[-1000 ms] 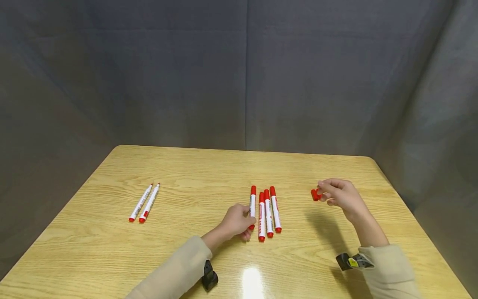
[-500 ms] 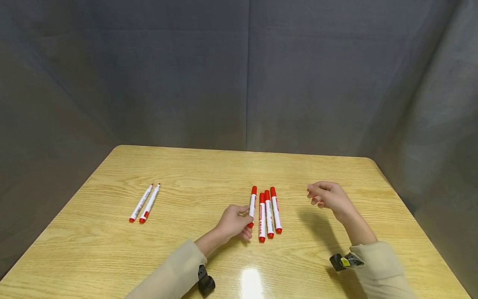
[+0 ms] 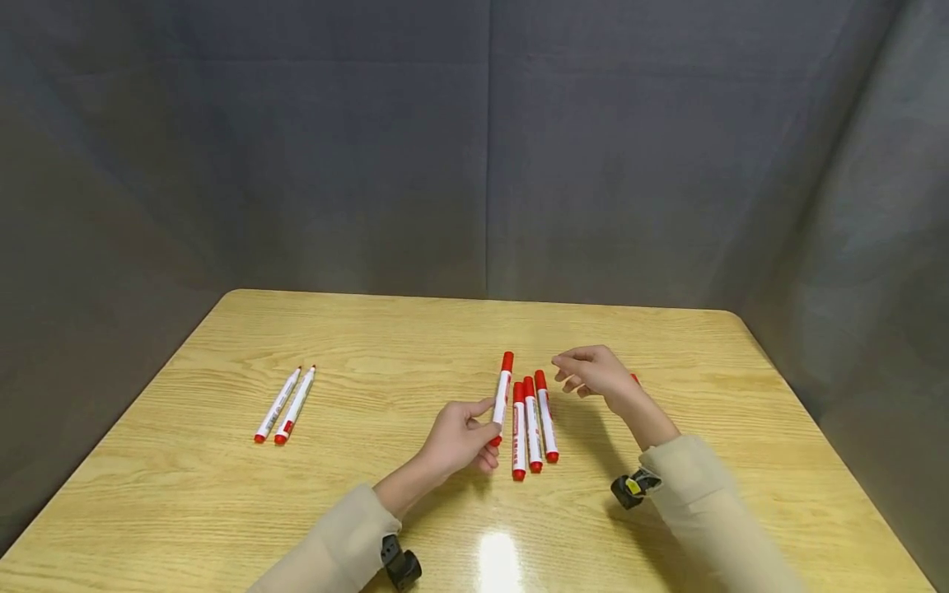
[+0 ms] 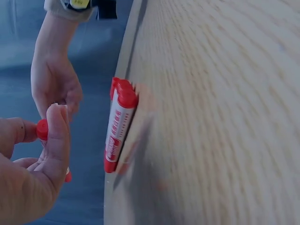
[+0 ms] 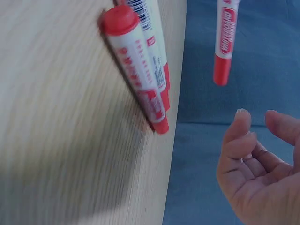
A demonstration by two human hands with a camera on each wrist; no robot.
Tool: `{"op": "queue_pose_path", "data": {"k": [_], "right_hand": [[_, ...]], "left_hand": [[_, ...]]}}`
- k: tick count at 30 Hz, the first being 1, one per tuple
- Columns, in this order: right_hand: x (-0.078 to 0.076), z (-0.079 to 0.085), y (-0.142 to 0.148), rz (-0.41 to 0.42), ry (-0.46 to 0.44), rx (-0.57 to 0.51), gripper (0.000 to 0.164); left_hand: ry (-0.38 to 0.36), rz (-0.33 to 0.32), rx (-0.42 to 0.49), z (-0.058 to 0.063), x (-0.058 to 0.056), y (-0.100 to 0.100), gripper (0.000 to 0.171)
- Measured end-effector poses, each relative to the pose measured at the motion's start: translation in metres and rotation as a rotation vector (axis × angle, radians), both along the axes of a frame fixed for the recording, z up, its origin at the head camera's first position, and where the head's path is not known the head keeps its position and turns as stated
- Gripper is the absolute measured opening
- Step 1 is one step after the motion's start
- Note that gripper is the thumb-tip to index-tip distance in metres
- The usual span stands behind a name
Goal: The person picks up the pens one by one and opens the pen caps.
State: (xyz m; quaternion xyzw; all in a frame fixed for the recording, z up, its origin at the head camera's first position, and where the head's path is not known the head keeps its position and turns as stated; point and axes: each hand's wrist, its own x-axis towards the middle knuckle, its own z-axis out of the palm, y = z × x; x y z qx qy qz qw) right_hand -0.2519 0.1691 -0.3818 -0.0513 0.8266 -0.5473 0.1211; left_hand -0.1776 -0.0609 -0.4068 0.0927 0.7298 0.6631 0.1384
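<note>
Over the middle of the desk point(image 3: 393, 346), I saw the left hand point(image 3: 458, 435) pinching a red-capped marker pen point(image 3: 502, 394) near its lower end, held clear of the surface. Right hand point(image 3: 596, 375) hung empty just right of three other marker pens point(image 3: 533, 428), fingers loosely bent, thumb apart. I judged the pen light, stiff, perhaps slippery; best steadied by the barrel point(image 5: 227, 28), red cap point(image 3: 507, 361) taken at its sides.

Lettering point(image 4: 123, 121) on the markers point(image 5: 139, 72) is unreadable; one bears a barcode point(image 5: 139, 8).
</note>
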Motion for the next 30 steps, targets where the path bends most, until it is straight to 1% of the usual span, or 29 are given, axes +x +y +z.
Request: {"op": "queue_pose_path", "data": {"k": [8, 11, 13, 16, 21, 27, 30], "right_hand": [[-0.014, 0.000, -0.026, -0.010, -0.037, -0.049, 0.048], [-0.016, 0.002, -0.034, -0.013, -0.047, -0.066, 0.053], [-0.017, 0.004, -0.039, -0.023, -0.047, -0.076, 0.053], [-0.017, 0.007, -0.044, -0.037, -0.029, -0.083, 0.050], [-0.018, 0.010, -0.048, -0.070, 0.004, -0.092, 0.042], [-0.017, 0.014, -0.050, -0.101, 0.026, -0.149, 0.030], [-0.015, 0.017, -0.050, -0.129, 0.039, -0.171, 0.025]], "left_hand": [[0.041, -0.021, 0.007, 0.011, 0.005, 0.002, 0.049], [0.061, -0.031, 0.011, 0.014, 0.006, 0.002, 0.048], [0.072, -0.034, 0.012, 0.016, 0.006, 0.002, 0.048], [0.081, -0.037, 0.011, 0.018, 0.007, 0.002, 0.048], [0.098, -0.050, 0.011, 0.018, 0.007, 0.002, 0.047], [0.145, -0.077, 0.000, 0.017, 0.008, 0.002, 0.047], [0.170, -0.077, -0.010, 0.016, 0.009, 0.002, 0.046]]}}
